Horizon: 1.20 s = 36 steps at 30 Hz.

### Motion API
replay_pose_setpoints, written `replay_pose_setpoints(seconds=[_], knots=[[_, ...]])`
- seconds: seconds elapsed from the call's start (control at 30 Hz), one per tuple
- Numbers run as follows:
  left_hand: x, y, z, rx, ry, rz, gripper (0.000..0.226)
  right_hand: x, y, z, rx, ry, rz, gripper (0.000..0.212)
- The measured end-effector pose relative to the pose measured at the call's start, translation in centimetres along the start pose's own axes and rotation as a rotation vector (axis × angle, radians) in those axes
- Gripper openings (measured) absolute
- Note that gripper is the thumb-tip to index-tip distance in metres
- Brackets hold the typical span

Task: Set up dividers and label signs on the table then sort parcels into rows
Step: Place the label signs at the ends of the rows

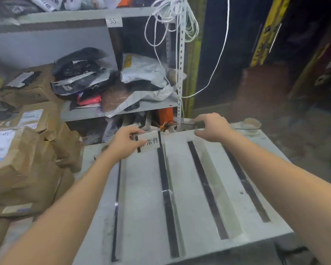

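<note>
Left hand [125,144] grips the label sign [150,142] by its left end, at the far edge of the table [141,197] — right hand [212,129] near it, curled, grasp unclear

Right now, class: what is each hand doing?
Left hand: pinches the label sign.
Right hand: curled round a thin black wire, it seems.

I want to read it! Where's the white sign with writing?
In the head view, the label sign is held by the left hand at the far end of the table, beside a black divider.
</note>
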<state>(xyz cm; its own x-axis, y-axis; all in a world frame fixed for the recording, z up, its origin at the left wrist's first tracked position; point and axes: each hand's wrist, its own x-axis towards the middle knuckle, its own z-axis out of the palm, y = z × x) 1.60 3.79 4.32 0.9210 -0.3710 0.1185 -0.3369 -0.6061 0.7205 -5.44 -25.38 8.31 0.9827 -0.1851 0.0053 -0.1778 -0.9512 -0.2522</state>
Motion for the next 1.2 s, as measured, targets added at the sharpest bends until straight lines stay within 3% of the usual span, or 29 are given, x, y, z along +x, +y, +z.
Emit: replay_pose_setpoints(seconds=[0.2, 0.47, 0.83, 1.2], knots=[[1.0, 10.2, 7.8, -0.043, 0.032, 0.021, 0.024, -3.6, 10.8, -3.7, 0.078, 0.051, 0.039, 0.052], [4.6, 18.5, 18.3, 0.091, -0.141, 0.104, 0.022, -6.4, 20.0, -5.2, 0.153, 0.09, 0.12, 0.048], [14.5, 15.5, 31.1, 0.226, -0.363, 0.006, 0.015, -4.4, 28.1, -2.2, 0.114, 0.022, 0.246, 0.049], [20.8, 10.5, 35.7, 0.356, -0.471, -0.133, 0.015, 0.8, 29.9, 1.0, 0.087, -0.082, 0.274, 0.048]])
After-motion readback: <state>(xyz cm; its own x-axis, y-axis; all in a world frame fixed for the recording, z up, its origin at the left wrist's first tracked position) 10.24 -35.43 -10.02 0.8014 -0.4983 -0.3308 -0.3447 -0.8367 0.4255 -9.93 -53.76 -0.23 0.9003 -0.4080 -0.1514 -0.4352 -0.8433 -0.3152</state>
